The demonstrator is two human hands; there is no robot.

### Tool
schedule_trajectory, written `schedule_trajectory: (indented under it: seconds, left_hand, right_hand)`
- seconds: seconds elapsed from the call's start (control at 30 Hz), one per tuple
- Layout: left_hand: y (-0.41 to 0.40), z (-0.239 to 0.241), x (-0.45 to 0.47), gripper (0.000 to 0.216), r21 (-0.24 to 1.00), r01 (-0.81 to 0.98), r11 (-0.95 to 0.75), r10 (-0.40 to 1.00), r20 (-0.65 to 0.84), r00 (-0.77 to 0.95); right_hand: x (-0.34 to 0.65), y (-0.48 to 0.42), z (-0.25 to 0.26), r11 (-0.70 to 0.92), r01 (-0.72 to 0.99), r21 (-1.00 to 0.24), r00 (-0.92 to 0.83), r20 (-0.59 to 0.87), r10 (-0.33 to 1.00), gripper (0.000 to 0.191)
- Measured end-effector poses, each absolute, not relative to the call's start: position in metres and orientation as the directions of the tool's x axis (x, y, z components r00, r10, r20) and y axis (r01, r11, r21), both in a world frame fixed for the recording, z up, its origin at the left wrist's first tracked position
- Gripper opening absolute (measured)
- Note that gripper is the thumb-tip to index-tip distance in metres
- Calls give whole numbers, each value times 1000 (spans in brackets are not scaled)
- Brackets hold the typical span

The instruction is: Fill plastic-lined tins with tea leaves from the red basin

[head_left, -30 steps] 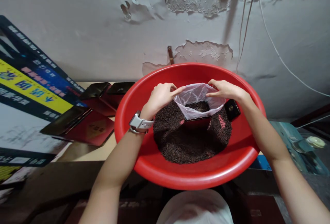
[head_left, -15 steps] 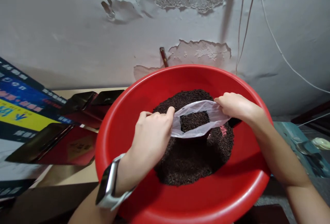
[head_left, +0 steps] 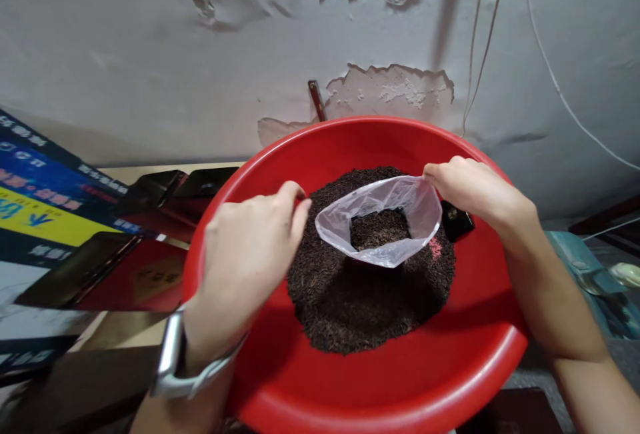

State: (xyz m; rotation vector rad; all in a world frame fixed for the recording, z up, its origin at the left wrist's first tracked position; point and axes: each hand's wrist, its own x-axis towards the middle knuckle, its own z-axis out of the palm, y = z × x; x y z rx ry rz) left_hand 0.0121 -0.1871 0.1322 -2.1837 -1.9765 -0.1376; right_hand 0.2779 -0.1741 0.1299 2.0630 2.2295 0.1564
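Observation:
A clear plastic bag (head_left: 423, 211) stands with its mouth spread wide, holding dark, dry leaf-like bits (head_left: 379, 229) that look like loose tea. More of the same dark heap (head_left: 320, 307) surrounds the bag inside a big red plastic basin (head_left: 380, 381). My right hand (head_left: 465, 184) pinches the bag's rim at its right corner. Off the bag's left side, my left hand (head_left: 250, 241) hovers over the basin, holding nothing, its thumb and forefinger slightly parted. Just below my right hand, a small black object (head_left: 457, 222) lies at the heap's edge.
Dark red tins or boxes (head_left: 135, 281) lie on a pale board left of the basin, beside a printed banner (head_left: 40, 201). Behind is a peeling wall (head_left: 150, 54) with hanging cords (head_left: 477, 54). A teal item (head_left: 575, 257) is at right.
My left hand has let go of the bag's rim and moved left. The bag's mouth has opened from a narrow slit to a wide shape. My right hand still grips its side.

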Motion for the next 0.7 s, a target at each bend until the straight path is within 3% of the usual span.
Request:
schedule_trajectory:
  seconds: [0.07,0.17,0.23,0.33,0.4,0.5,0.57,0.7]
  left_hand:
    - [-183,137,7,39,-121,992,-29,988,144,47]
    - [-170,135,-2,38,-122,984,-129,992,-7,129]
    - [-160,130,-6,38,-23,973,-229,973,-34,228]
    - [-151,125,-2,40,182,920,-347,938,53,344]
    - [-150,125,3,39,235,885,-403,912,25,409]
    - [-151,125,10,30,141,905,-401,911,-43,411]
    - [-151,124,12,28,71,932,-356,934,-13,358]
    - [-149,120,13,24,60,953,-296,953,79,291]
  right_hand:
    - [288,-169,130,37,993,113,-38,7,999,25]
    - [300,-159,125,39,996,83,-33,-83,996,26]
    - [300,-155,124,71,997,43,-66,-114,991,28]
    - [291,-155,128,153,987,-58,-158,-113,981,43]
    - [283,-157,131,223,972,-73,-232,-166,958,44]
    - [277,-159,130,263,965,21,-256,-161,953,22]
    - [277,-156,126,258,964,62,-252,-93,963,26]
    - [280,-149,118,239,968,74,-240,17,971,31]
